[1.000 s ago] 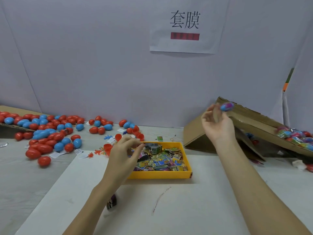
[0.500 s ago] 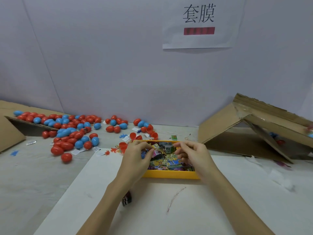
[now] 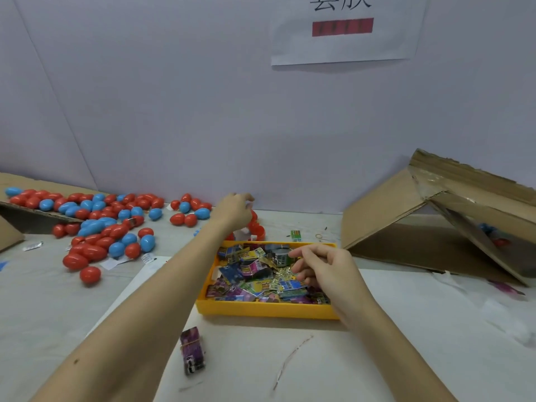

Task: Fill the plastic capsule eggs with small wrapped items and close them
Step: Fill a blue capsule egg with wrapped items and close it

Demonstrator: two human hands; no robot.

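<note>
Your yellow plastic tray [image 3: 261, 310] is a shallow rectangle, heaped with small glossy wrapped packets [image 3: 255, 274] in crinkled foil prints. Your right hand [image 3: 324, 271] hovers over its right side, fingers curled down toward the packets; I cannot tell whether they pinch one. Half a second ago your left hand [image 3: 233, 211] was at the tray beside the right; now it has reached past the far rim to the open red egg halves [image 3: 258, 230], fingers bent around something pale that I cannot make out. Smooth, shiny red and blue capsule eggs [image 3: 95, 224] lie scattered on the left of the table [image 3: 43, 300], some on a flat cardboard sheet [image 3: 32, 213]. A rubber-banded packet bundle [image 3: 192, 350] lies near you. A folded corrugated cardboard box [image 3: 435, 224] leans at right.
</note>
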